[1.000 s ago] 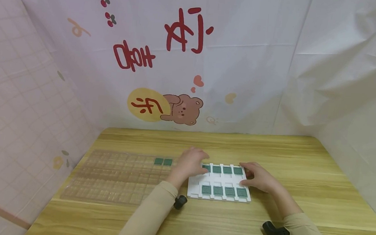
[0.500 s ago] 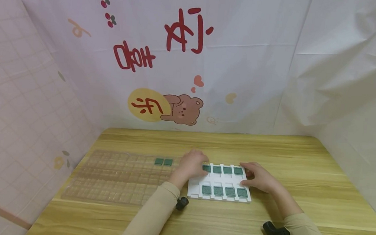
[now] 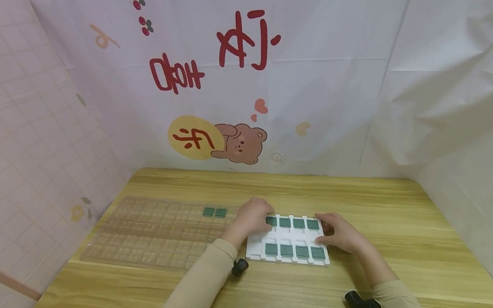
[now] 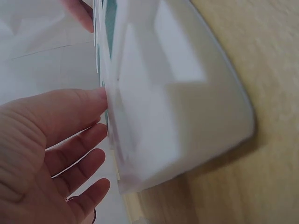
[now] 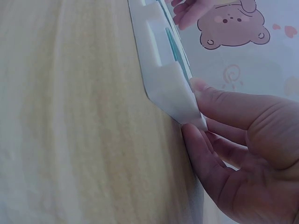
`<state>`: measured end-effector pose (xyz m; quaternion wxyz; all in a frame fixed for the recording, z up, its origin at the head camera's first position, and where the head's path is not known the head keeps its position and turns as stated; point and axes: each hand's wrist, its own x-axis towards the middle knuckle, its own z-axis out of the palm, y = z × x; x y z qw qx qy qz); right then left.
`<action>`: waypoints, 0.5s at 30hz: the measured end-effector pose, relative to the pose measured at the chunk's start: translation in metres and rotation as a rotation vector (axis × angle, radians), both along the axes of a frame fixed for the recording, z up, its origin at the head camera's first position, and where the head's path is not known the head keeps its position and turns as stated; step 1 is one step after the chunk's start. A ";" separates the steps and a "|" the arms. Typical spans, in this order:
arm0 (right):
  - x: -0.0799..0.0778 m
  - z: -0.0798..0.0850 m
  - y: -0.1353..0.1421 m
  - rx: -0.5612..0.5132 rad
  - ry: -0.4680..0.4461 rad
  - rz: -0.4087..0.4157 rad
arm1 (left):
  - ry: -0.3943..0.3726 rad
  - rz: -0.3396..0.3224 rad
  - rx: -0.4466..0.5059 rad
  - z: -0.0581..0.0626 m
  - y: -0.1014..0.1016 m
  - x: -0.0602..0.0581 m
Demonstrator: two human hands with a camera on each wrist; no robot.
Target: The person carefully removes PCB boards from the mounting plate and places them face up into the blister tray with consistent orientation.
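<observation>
"Where's the white tray [image 3: 254, 246]?"
"On the wooden surface [image 3: 291, 300], right of the clear tray [image 3: 156, 234], carrying green chips [image 3: 286, 251] in two rows."
"And the right hand [image 3: 342, 234]?"
"Its fingers hold the white tray's right edge."
"The left hand [image 3: 250, 218]?"
"Thumb and fingers are at the far row's leftmost chip [image 3: 271, 221]; I can't tell whether they pinch it."
"Anything in the clear tray?"
"Two green squares [image 3: 221, 213], side by side."

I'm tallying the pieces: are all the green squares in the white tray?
No, two green squares lie side by side in the clear tray, near its far edge and apart from the white tray.
</observation>
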<state>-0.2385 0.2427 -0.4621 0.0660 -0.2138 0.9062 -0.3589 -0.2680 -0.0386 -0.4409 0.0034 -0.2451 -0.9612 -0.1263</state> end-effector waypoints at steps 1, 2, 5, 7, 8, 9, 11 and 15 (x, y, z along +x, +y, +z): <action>0.000 0.000 0.000 0.000 0.003 0.003 | 0.000 -0.002 -0.001 0.000 0.000 0.000; 0.000 0.000 0.000 -0.002 0.004 0.004 | -0.003 -0.003 0.001 0.000 0.000 0.000; 0.001 0.000 0.001 -0.004 0.001 0.003 | -0.009 -0.005 0.002 0.000 0.001 0.000; 0.001 0.000 0.001 -0.001 0.002 0.001 | -0.012 -0.005 0.004 0.000 0.001 0.000; 0.001 0.000 0.001 -0.003 0.001 -0.001 | -0.013 -0.004 0.004 0.000 0.002 0.000; 0.001 0.000 0.001 -0.004 0.000 -0.002 | -0.013 -0.004 0.005 0.000 0.002 0.000; 0.000 0.000 0.001 -0.006 -0.002 0.000 | -0.016 -0.003 0.008 0.000 0.002 0.000; 0.000 -0.001 0.001 -0.013 -0.008 0.003 | -0.024 -0.001 0.013 0.000 0.002 0.001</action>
